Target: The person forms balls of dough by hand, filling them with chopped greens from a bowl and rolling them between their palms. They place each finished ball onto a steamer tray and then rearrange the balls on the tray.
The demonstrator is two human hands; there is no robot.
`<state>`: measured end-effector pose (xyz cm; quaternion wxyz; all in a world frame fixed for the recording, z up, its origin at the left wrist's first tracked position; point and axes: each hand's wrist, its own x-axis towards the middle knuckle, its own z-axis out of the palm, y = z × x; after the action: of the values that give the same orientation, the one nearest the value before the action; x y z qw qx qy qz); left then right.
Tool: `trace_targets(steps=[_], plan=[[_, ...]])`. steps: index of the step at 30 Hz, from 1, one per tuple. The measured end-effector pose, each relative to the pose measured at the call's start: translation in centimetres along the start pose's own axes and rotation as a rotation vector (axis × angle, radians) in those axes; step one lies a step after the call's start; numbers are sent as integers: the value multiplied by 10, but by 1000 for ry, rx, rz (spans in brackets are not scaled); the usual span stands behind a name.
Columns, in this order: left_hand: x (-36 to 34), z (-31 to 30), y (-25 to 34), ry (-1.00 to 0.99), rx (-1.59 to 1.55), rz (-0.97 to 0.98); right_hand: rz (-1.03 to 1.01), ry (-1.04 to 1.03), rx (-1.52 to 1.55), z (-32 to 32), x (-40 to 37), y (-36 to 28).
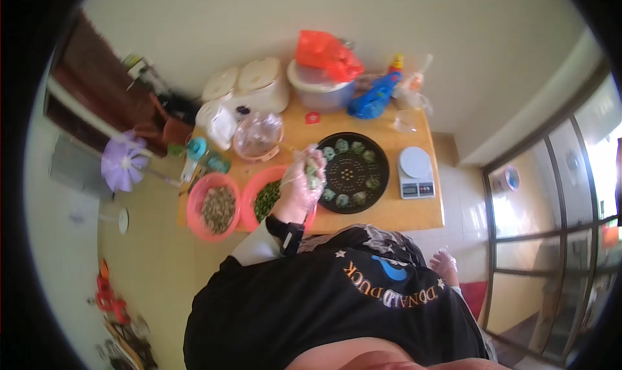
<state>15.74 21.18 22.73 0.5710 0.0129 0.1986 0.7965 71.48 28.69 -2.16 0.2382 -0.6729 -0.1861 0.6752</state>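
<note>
My left hand point(303, 183), in a clear plastic glove with a black watch point(292, 238) on its wrist, is raised over the table. Its fingers curl round a pale green lump of food point(313, 174), partly hidden by them. Just right of it lies a round black perforated tray point(347, 202) with several similar greenish lumps point(357, 148) around its rim. Below the left hand, a pink basin point(253, 180) of chopped greens point(266, 200) is partly covered by the forearm. My right hand point(444, 264), gloved too, hangs beyond the table's near right corner, fingers apart, holding nothing visible.
Another pink basin point(195, 218) holds a pale chopped filling. A kitchen scale point(416, 165) stands right of the tray. Along the back are a white appliance point(262, 78), a lidded tub point(317, 98) under a red bag point(324, 53), and a blue bag point(374, 98).
</note>
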Motion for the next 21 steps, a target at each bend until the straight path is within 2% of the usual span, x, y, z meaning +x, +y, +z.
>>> trace_targets(steps=[2,3,5,7,9,11,12,13,15,17,19,21], plan=[[-2,-2,1,0,-46,22,-67,-4,12,28,-3,-23],[-10,15,2,79,-64,25,-132,14,66,46,-13,-35],[-18,21,6,161,-93,32,-307,-118,-122,95,-31,-77],[-19,17,11,1,-154,-36,-398,-249,-360,157,-46,-126],[-16,10,13,19,-178,-47,-600,-411,-733,235,-113,-173],[-14,-6,10,-114,-77,14,-772,-468,-1222,313,-207,-211],[-20,5,15,-12,-39,7,-830,-589,-1222,343,-240,-218],[-21,9,19,-8,-51,15,-890,-712,-1219,372,-261,-218],[-22,8,25,133,91,56,-723,-830,-1175,425,-277,-204],[-18,-13,34,112,55,69,-576,-745,-1085,471,-302,-180],[-12,-32,42,5,-104,115,-583,-790,-1144,501,-284,-157],[-21,-30,60,-21,-39,129,-453,-878,-953,526,-283,-139]])
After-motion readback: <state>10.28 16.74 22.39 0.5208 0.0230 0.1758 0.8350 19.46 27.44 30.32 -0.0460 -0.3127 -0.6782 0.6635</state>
